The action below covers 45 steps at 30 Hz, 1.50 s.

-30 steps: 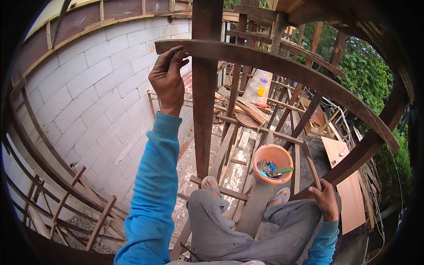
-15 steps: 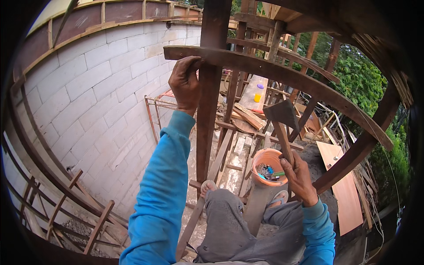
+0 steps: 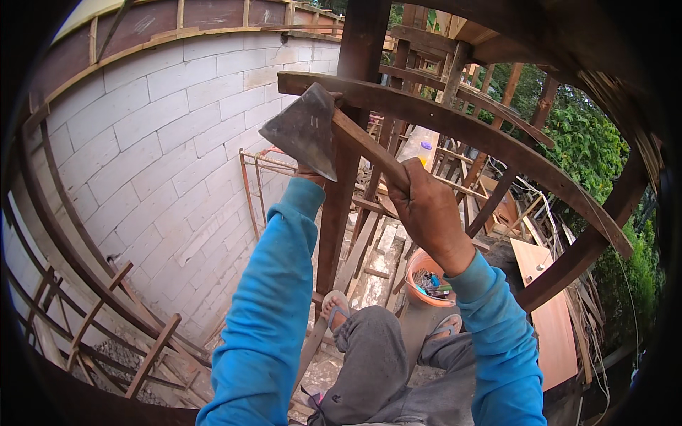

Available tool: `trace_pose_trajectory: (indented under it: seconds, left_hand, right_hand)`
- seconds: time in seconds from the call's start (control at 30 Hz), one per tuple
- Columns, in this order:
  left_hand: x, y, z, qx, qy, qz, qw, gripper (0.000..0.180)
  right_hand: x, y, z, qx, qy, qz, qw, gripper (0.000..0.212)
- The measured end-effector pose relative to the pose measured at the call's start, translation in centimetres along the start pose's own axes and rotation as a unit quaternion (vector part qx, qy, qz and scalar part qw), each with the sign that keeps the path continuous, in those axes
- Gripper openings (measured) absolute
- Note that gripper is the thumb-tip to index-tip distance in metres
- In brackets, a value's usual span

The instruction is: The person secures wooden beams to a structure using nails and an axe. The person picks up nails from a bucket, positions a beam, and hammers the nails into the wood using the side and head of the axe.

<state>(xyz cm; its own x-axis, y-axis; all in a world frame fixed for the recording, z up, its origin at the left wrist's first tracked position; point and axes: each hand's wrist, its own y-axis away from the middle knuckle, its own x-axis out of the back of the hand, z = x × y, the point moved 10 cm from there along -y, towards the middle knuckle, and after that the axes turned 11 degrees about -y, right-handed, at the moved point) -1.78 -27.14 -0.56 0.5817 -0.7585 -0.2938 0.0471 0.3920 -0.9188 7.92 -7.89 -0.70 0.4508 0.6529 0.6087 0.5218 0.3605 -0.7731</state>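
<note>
My right hand (image 3: 433,216) is closed round the wooden handle of a hatchet (image 3: 302,131), raised in front of the upright post. Its broad, dark triangular blade covers most of my left hand (image 3: 311,173), of which little more than the wrist shows. The left fingers are hidden behind the blade, near the place where a dark wooden board (image 3: 455,117) crosses the thick wooden post (image 3: 339,192). That board slopes down to the right, toward a slanting timber (image 3: 579,248).
Below my right forearm stands an orange bucket (image 3: 412,273) with small hardware inside. My sandalled feet rest on narrow timbers high above the ground. A white block wall (image 3: 170,128) rises on the left. Wooden framing (image 3: 142,362) fills the lower left; a plywood sheet (image 3: 547,312) lies at right.
My right hand has swung the hatchet up and left, from above the bucket to the post. The blade now hides my left hand, which was against the board. The view has shifted slightly.
</note>
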Motion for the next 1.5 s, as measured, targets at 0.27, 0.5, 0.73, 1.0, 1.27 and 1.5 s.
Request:
trace_pose_trajectory:
  seconds: [0.27,0.5,0.73,1.0,1.27,1.5]
  left_hand:
    - [-0.5,0.1,0.1,0.058,0.100,-0.023,0.993,0.025]
    - [-0.4,-0.3,-1.2,0.079,0.123,-0.007,0.989,0.014]
    - [-0.1,-0.9,2.5,-0.055,-0.066,0.025,0.996,0.016]
    - [-0.1,-0.9,1.7,0.006,0.019,-0.004,1.000,0.015]
    - [4.9,9.9,-4.5,0.222,0.089,0.034,0.970,0.020]
    - [17.8,37.5,-6.4,0.451,-0.143,-0.120,0.873,0.027]
  right_hand:
    - [1.6,-0.4,-1.8,0.042,-0.032,0.002,0.999,0.023]
    - [0.0,-1.5,1.1,-0.052,0.042,-0.070,0.995,0.027]
    - [0.8,-0.4,-0.3,0.039,0.007,-0.003,0.999,0.025]
    - [1.1,1.1,-3.5,0.126,0.025,-0.001,0.992,0.022]
    - [0.2,1.9,-2.8,0.041,-0.024,-0.060,0.997,0.028]
    - [-0.2,0.8,1.5,-0.025,0.055,-0.069,0.996,0.022]
